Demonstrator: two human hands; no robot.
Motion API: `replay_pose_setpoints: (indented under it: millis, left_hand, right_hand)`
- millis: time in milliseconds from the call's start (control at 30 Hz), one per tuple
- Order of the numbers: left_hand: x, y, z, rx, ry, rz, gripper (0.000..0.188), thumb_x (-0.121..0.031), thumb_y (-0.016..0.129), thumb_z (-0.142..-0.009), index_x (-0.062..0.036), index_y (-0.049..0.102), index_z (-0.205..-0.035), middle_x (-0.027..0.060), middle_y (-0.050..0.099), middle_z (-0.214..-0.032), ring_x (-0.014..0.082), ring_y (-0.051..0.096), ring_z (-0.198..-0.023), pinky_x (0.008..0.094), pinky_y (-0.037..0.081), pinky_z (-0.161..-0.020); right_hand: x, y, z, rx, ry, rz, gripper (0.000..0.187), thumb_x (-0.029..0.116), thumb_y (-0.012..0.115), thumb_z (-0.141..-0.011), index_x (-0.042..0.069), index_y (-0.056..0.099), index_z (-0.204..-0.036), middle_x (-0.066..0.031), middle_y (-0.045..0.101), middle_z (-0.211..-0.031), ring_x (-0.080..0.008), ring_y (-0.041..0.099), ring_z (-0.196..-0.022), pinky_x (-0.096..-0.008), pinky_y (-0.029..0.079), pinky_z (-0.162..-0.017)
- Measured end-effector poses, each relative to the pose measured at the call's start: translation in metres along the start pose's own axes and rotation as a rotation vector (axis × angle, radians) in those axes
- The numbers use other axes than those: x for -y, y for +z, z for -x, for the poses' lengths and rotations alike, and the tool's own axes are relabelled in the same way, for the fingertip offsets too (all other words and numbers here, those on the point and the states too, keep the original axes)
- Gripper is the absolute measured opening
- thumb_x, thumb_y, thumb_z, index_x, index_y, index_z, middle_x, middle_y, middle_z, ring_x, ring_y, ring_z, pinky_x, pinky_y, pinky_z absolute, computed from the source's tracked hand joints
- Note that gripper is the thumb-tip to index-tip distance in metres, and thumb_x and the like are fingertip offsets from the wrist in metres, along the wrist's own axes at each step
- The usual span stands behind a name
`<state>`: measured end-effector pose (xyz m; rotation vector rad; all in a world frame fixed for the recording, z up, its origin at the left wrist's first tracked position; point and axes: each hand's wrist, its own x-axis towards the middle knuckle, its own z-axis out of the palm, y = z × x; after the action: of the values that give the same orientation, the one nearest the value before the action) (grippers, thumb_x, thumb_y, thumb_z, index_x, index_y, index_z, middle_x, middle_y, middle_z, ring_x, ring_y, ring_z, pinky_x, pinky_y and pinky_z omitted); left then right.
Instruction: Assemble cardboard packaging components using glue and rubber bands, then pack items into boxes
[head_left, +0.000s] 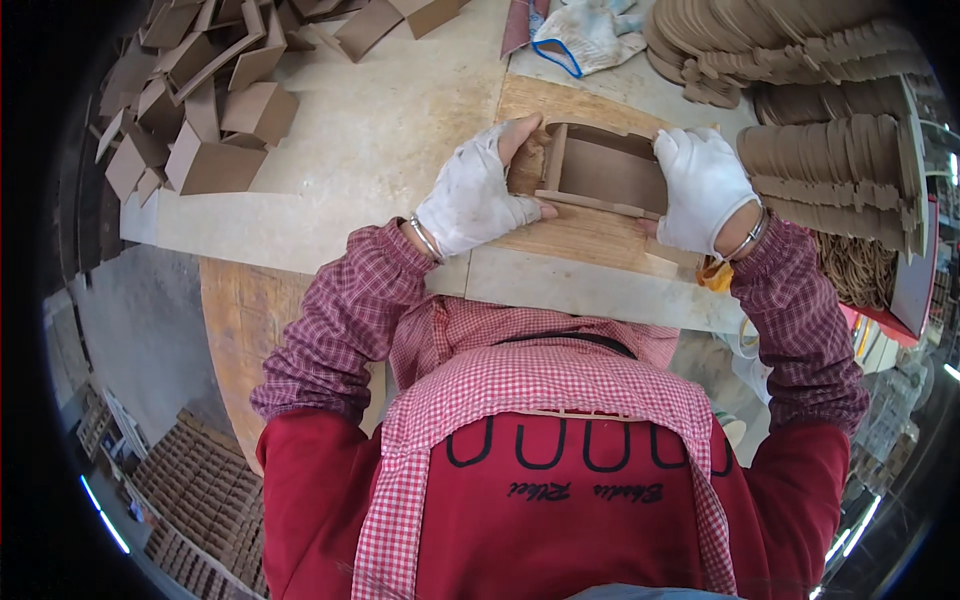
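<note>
In front of me on the worktable lies a shallow brown cardboard box (612, 172), open side up, with low walls and a cross strip near its left end. My left hand (473, 190), in a white glove with bare fingertips, grips the left end, fingers on the far side and thumb on the near side. A worn wooden block (527, 165) shows between that hand and the box. My right hand (703, 188), gloved the same way, is closed around the right end; its fingers bend over the far corner.
Folded brown cardboard pieces (215, 150) are heaped at the far left of the table (350, 190). Stacks of flat cut cardboard (825, 155) stand at the right, above a bundle of rubber bands (855, 268). A spare white glove (600, 38) lies at the back.
</note>
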<state>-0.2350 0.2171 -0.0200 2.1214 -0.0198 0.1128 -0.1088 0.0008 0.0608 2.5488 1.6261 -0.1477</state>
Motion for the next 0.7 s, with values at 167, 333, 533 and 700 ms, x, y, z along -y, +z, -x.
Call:
replay_pose_setpoints:
  millis: [167,333,533,700]
  left_hand:
    - [0.004,-0.003,-0.005,0.023,0.037,-0.010,0.082,-0.025,0.081,-0.058,-0.0044,0.044,-0.128,0.0139,0.054,-0.120,0.0275,0.054,-0.103,0.0320,0.043,-0.090]
    - [0.010,-0.002,-0.005,0.020,0.067,0.007,0.082,-0.025,0.081,-0.058,-0.0049,0.045,-0.128,0.0134,0.055,-0.116,0.0272,0.056,-0.100,0.0313,0.044,-0.088]
    - [0.010,0.004,-0.005,-0.011,0.087,0.060,0.078,-0.024,0.080,-0.059,-0.0047,0.046,-0.126,0.0130,0.057,-0.112,0.0275,0.057,-0.095,0.0312,0.045,-0.085]
    - [0.000,0.012,0.006,-0.097,0.072,-0.019,0.072,-0.023,0.078,-0.061,-0.0032,0.048,-0.124,0.0139,0.057,-0.109,0.0283,0.056,-0.093,0.0329,0.045,-0.084]
  right_hand:
    - [0.002,-0.003,0.000,0.061,0.022,0.047,0.074,0.029,0.078,-0.049,-0.003,0.047,-0.109,-0.0167,0.056,-0.097,-0.0315,0.054,-0.086,-0.0363,0.040,-0.086]
    - [0.000,0.001,0.000,0.045,0.022,0.000,0.073,0.028,0.078,-0.048,-0.002,0.047,-0.107,-0.0161,0.056,-0.097,-0.0314,0.054,-0.085,-0.0365,0.040,-0.086]
    - [-0.001,0.002,-0.001,0.014,0.003,-0.010,0.070,0.028,0.078,-0.049,-0.001,0.046,-0.104,-0.0154,0.055,-0.095,-0.0311,0.054,-0.085,-0.0368,0.040,-0.084]
    - [-0.001,-0.001,-0.002,0.054,0.028,-0.005,0.068,0.030,0.078,-0.050,-0.001,0.046,-0.102,-0.0152,0.055,-0.093,-0.0317,0.053,-0.085,-0.0375,0.041,-0.084]
